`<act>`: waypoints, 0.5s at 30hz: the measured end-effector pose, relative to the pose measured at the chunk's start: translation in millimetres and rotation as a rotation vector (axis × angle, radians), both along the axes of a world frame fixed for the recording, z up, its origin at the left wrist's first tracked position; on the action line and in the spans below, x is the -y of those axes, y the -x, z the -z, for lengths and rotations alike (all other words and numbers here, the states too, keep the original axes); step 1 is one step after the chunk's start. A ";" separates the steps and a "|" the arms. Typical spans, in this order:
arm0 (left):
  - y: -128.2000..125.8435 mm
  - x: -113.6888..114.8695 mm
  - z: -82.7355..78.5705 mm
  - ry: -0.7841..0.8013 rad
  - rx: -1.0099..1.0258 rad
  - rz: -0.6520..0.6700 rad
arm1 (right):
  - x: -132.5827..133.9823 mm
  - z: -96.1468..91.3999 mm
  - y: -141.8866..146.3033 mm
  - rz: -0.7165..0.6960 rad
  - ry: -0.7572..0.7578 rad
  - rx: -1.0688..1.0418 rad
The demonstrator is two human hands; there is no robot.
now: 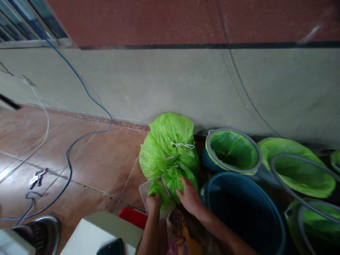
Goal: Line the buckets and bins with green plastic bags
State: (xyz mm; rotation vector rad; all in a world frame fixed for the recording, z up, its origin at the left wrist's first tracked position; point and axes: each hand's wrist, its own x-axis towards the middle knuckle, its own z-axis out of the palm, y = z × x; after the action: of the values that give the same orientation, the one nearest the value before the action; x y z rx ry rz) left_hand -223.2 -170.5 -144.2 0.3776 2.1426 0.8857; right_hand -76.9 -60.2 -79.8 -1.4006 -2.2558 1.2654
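Note:
In the lower middle, my left hand (154, 204) is closed on the green plastic bag (162, 191), which sits at a pale translucent container (143, 189). My right hand (190, 196) rests against the bag's right side, its thumb and fingers apart. Just behind, a heap of full light-green bags (170, 131) leans on the wall. A white tie (182, 145) is knotted round one of them. A thin strip crosses the front bag between my hands. My left fingertips are partly hidden.
To the right stand a large blue bucket (245, 179) and several bins with green liners, one a grey-rimmed bin (259, 156). A white box (106, 226) with a black phone (111, 247) stands near my left arm. A blue cable (69, 159) and keys (38, 177) lie on the tiles.

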 end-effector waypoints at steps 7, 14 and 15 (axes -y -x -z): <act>-62.2 -18.1 -158.0 -0.608 0.541 -0.125 | 16.0 -98.0 -50.2 0.173 0.519 -0.422; -114.3 -9.1 -273.0 -0.759 0.618 0.057 | 19.8 -200.2 -121.8 0.293 0.372 -0.788; -119.9 -5.9 -283.3 -0.770 0.631 0.051 | 20.0 -211.5 -137.9 0.357 0.348 -0.830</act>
State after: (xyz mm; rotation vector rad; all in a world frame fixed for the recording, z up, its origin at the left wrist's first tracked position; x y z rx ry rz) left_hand -103.3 -164.6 139.1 0.4459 1.1622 1.5440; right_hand 61.0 -80.2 131.7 -1.0086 -1.2282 1.7262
